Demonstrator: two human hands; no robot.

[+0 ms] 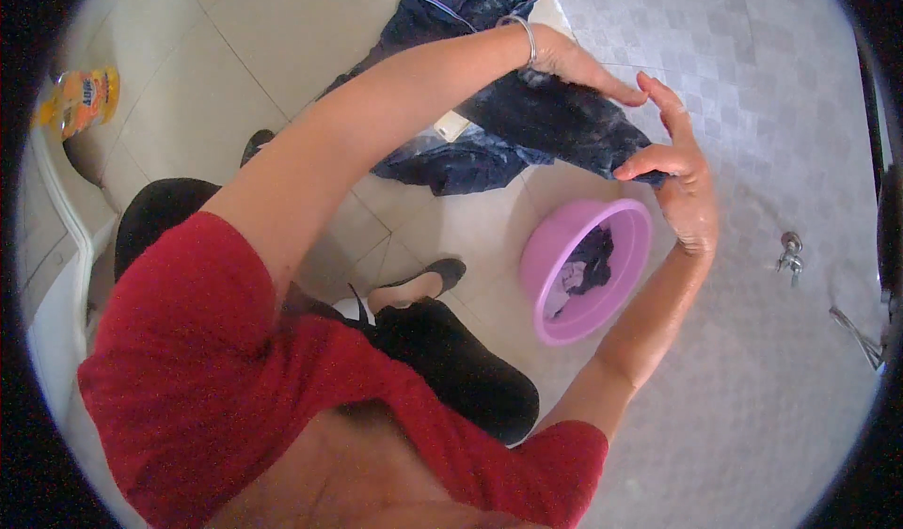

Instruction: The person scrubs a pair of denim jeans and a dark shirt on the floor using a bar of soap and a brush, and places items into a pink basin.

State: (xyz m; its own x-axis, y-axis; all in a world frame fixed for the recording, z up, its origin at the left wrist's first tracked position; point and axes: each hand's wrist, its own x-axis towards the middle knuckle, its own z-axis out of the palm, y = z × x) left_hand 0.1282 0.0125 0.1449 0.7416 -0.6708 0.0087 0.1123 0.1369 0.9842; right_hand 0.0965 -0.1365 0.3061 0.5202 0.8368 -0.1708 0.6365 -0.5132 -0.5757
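A soapy dark blue garment with a striped trim at its far end is spread in front of me, patches of white foam on it. My left hand, a silver bangle on its wrist, lies along the garment's upper edge with fingers stretched out; its thumb is hidden. From the right, my right hand grips the garment's near right end with its lower finger across the cloth, while an upper finger points away from it. A pale cream block like a bar of soap rests on the cloth left of the hands.
A pink basin with dark and pale cloth inside stands below my right hand. A tap juts from the tiled wall at right, near another metal fitting. An orange-yellow bottle sits at far left above a white appliance-like edge.
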